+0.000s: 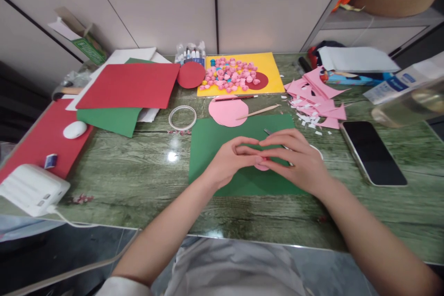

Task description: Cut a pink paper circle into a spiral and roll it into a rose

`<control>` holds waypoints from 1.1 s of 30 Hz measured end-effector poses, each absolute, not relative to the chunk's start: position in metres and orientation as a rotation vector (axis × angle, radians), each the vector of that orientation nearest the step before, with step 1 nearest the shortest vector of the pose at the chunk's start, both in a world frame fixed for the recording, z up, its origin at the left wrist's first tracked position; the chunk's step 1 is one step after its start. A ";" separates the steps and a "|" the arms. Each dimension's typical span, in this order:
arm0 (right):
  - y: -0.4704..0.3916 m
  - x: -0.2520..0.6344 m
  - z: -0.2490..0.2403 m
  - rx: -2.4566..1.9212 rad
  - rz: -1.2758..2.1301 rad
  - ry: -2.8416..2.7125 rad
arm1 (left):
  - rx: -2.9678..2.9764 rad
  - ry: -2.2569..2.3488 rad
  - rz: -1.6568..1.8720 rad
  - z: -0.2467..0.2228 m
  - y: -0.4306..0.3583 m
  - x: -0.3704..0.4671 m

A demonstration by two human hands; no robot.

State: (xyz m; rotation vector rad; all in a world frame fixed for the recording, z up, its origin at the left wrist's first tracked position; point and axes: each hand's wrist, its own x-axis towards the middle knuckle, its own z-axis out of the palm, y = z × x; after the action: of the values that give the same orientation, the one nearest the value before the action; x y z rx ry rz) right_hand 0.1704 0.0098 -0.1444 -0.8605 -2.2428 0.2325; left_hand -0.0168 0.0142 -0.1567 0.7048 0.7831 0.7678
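Two hands are meeting over a green paper sheet [208, 143], which is lying toward the near edge of the counter [138, 194]. The left hand [232, 162] and the right hand [302, 162] are curving their fingers, half closed, and pinching a small pink paper piece [262, 166] between their fingertips, which are partly hiding it. At the sheet's far edge, a pink paper disc [227, 114] is lying with a dark pencil [236, 98] across its far rim and a wooden stick [265, 111] reaching over its right side. Near the counter's far edge, a yellow sheet [272, 62] is carrying many pink paper balls [229, 76]. Pink paper scraps [319, 95] are piling up right of it. Toward the counter's right end a smartphone [373, 152] is lying face up, while a tape roll [170, 118] is resting just beyond the green sheet's far left corner.
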 end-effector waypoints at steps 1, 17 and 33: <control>0.010 0.169 -0.145 -0.869 0.181 -2.234 | 0.676 0.776 0.797 -0.158 0.013 -0.015; 0.010 0.176 -0.135 -0.814 0.594 -2.340 | 0.810 0.800 0.540 -0.149 0.019 -0.026; 0.010 0.167 -0.144 -0.978 0.256 -2.222 | 0.561 0.801 0.819 -0.162 0.012 -0.011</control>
State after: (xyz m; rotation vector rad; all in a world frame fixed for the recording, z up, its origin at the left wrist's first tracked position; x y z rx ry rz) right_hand 0.1672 0.0102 -0.1440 -0.9783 -2.2220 0.2559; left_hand -0.0111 0.0119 -0.1620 0.5610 0.8008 0.8186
